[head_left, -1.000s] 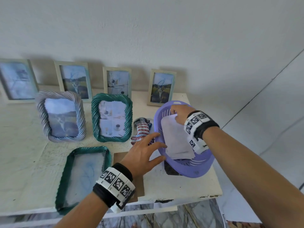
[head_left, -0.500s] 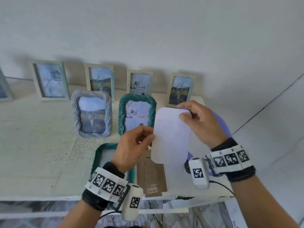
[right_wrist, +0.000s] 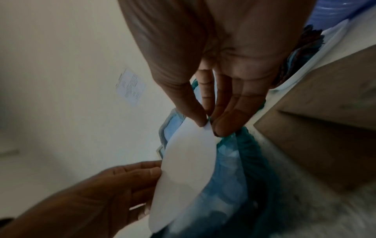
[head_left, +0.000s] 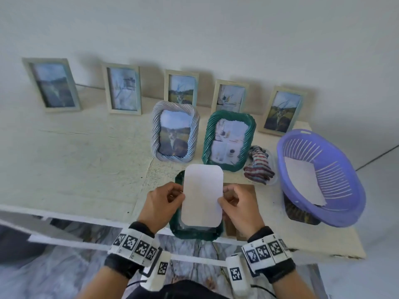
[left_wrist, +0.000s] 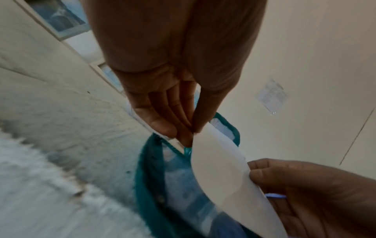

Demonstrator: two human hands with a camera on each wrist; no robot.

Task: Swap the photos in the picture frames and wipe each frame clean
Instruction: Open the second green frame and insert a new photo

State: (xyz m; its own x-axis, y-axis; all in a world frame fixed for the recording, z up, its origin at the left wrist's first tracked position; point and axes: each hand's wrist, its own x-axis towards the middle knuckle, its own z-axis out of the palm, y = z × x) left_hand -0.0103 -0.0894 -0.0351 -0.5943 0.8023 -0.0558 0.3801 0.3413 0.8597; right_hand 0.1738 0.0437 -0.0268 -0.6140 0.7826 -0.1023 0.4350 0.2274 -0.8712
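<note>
Both hands hold a white photo (head_left: 202, 194) with rounded corners, its blank back facing me, over a green twisted-rope frame (head_left: 195, 233) that lies flat at the table's front edge. My left hand (head_left: 172, 196) pinches the photo's (left_wrist: 219, 169) left edge. My right hand (head_left: 228, 197) pinches the right edge of that photo (right_wrist: 189, 159). A brown backing board (head_left: 248, 190) lies beside the flat frame. A grey rope frame (head_left: 174, 131) and another green rope frame (head_left: 228, 140) stand behind, each with a photo.
A purple slotted basket (head_left: 323, 180) at the right holds a white sheet (head_left: 302, 182). A striped cloth (head_left: 259, 167) lies between it and the standing green frame. Several pale wooden frames (head_left: 123, 90) lean on the wall. The table's front edge (head_left: 86, 214) is close to me.
My right hand drew the white photo out of the basket. My left hand took its other edge, and both brought it left and down over the flat green frame.
</note>
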